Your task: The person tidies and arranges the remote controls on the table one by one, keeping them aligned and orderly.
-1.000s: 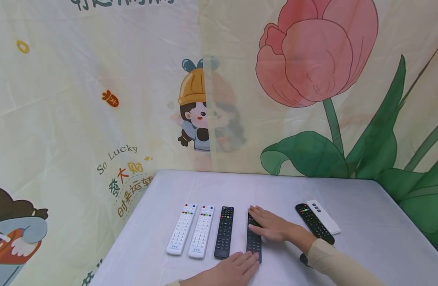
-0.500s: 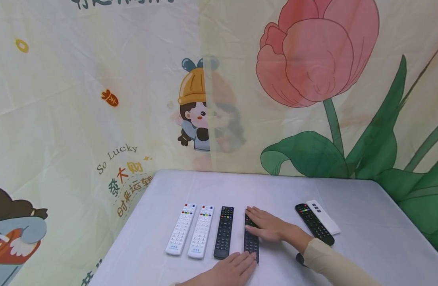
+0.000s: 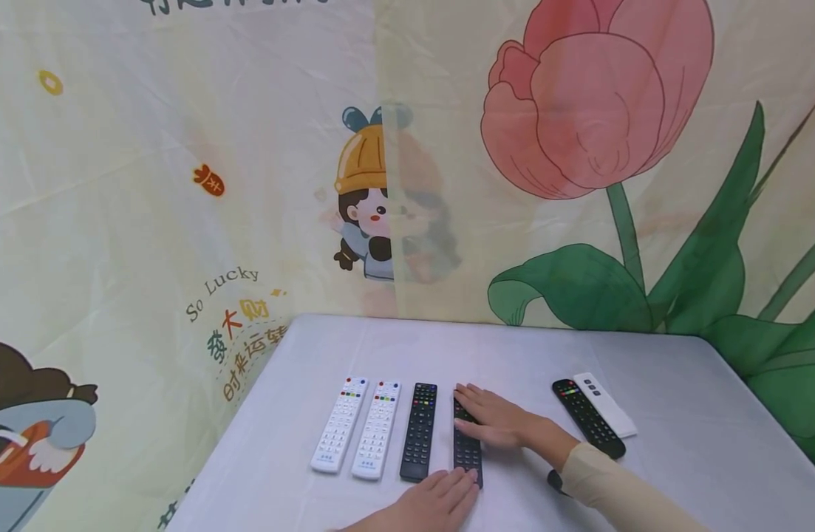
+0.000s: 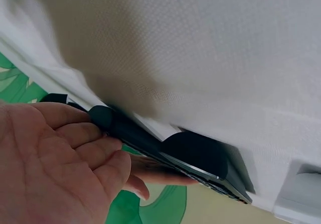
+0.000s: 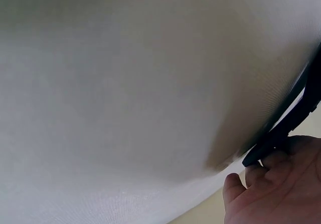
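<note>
Table (image 3: 686,414): L hand (image 3: 435,502), R hand (image 3: 496,421), outstretched, on blk remote (image 3: 467,451)

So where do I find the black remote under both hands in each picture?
Head: black remote, low and just right of centre, partly covered.
Left wrist: remote, left of centre, slightly below the middle.
Right wrist: remote, at the right edge.
Shared landmark: the right hand, in all three.
</note>
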`<state>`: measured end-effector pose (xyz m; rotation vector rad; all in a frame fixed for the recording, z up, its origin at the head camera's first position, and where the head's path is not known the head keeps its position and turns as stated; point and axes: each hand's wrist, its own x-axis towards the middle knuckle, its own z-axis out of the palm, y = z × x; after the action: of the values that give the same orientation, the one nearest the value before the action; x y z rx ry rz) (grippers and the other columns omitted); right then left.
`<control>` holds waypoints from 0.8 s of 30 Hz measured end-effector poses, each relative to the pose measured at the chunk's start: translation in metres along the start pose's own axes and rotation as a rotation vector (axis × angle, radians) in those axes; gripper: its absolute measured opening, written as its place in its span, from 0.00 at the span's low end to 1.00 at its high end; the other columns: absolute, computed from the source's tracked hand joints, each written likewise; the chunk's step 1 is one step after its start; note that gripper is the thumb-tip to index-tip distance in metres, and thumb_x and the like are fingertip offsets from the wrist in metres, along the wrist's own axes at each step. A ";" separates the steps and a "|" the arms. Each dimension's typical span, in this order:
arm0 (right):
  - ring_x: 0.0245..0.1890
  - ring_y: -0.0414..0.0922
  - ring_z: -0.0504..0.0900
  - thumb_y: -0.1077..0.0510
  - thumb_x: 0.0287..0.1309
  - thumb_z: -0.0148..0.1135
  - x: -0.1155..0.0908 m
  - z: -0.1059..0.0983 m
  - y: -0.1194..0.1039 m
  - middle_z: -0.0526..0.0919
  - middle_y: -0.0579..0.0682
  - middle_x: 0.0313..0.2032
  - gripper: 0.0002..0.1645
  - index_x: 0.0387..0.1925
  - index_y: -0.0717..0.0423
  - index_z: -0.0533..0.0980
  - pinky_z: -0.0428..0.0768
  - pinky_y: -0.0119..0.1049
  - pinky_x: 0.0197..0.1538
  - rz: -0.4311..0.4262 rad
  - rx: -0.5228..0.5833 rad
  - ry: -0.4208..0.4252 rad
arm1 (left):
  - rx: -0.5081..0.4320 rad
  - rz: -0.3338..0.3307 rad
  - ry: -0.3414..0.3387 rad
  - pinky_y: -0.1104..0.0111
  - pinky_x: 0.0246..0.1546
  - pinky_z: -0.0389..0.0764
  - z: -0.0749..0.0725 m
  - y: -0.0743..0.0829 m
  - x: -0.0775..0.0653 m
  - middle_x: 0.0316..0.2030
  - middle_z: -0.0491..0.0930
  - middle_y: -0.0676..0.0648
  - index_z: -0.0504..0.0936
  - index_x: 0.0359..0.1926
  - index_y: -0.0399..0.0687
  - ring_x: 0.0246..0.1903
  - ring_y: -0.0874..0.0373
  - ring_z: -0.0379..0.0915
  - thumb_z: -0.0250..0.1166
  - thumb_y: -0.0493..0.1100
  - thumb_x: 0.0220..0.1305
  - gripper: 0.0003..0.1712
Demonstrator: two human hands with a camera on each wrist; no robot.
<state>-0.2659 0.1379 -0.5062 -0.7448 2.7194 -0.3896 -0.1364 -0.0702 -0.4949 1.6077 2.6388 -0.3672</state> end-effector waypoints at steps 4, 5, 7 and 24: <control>0.79 0.51 0.47 0.28 0.71 0.34 0.002 0.001 0.000 0.52 0.48 0.78 0.45 0.77 0.49 0.53 0.50 0.51 0.77 -0.004 0.013 0.007 | 0.007 -0.014 -0.009 0.69 0.70 0.63 0.003 -0.001 -0.003 0.76 0.56 0.47 0.57 0.76 0.45 0.75 0.56 0.52 0.27 0.71 0.73 0.46; 0.79 0.51 0.47 0.28 0.71 0.34 0.002 0.001 0.001 0.52 0.48 0.78 0.44 0.77 0.49 0.53 0.50 0.51 0.77 -0.005 0.017 0.010 | 0.003 -0.018 -0.007 0.68 0.70 0.63 0.005 -0.001 -0.003 0.76 0.56 0.47 0.57 0.76 0.45 0.75 0.56 0.52 0.27 0.71 0.73 0.46; 0.79 0.51 0.47 0.29 0.71 0.34 0.002 0.001 0.001 0.52 0.48 0.78 0.44 0.77 0.49 0.53 0.49 0.51 0.77 -0.006 0.021 0.015 | 0.014 -0.023 0.012 0.68 0.70 0.63 0.007 -0.001 -0.003 0.76 0.56 0.46 0.57 0.76 0.44 0.75 0.55 0.53 0.25 0.71 0.73 0.46; 0.79 0.52 0.47 0.31 0.72 0.36 -0.002 0.000 0.002 0.52 0.49 0.78 0.43 0.77 0.51 0.53 0.49 0.52 0.77 -0.022 0.031 0.031 | -0.026 -0.048 -0.034 0.68 0.70 0.62 0.002 0.002 -0.004 0.76 0.55 0.47 0.56 0.76 0.45 0.75 0.55 0.52 0.25 0.72 0.72 0.47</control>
<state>-0.2649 0.1406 -0.5070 -0.7666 2.7294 -0.4509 -0.1332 -0.0732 -0.4968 1.5197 2.6490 -0.3578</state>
